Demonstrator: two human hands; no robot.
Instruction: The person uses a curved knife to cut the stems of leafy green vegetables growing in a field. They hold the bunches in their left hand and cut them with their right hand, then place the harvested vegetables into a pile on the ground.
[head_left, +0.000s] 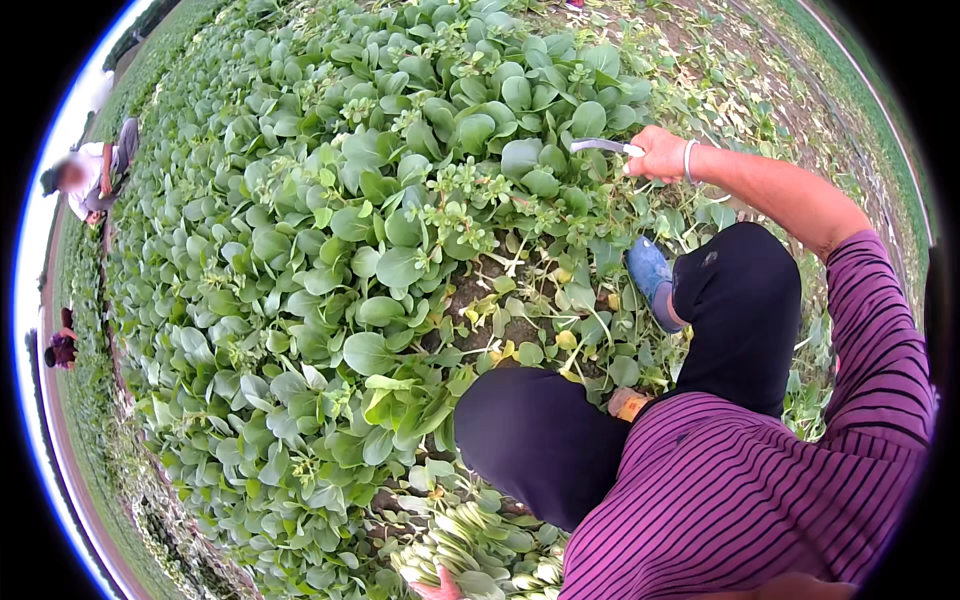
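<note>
My right hand (660, 154) is closed around the pale handle of a short curved knife (600, 145). The blade points towards standing leafy greens (517, 161) that look like bok choy. At the lower picture edge, part of my left hand (439, 586) touches a pile of cut greens (442, 547), whose pale stems lie side by side. Leaves and the picture's edge hide the rest of that hand, so its grip is unclear. A second heap of cut greens (540, 574) lies beside it, partly covered by my striped top.
My bent knees in dark trousers (739, 315) and a blue shoe (649, 270) are close to the plants. Trimmed leaves and bare soil (517, 330) lie before me. Farther off are a person in a white top (90, 176) and another in dark red (64, 345).
</note>
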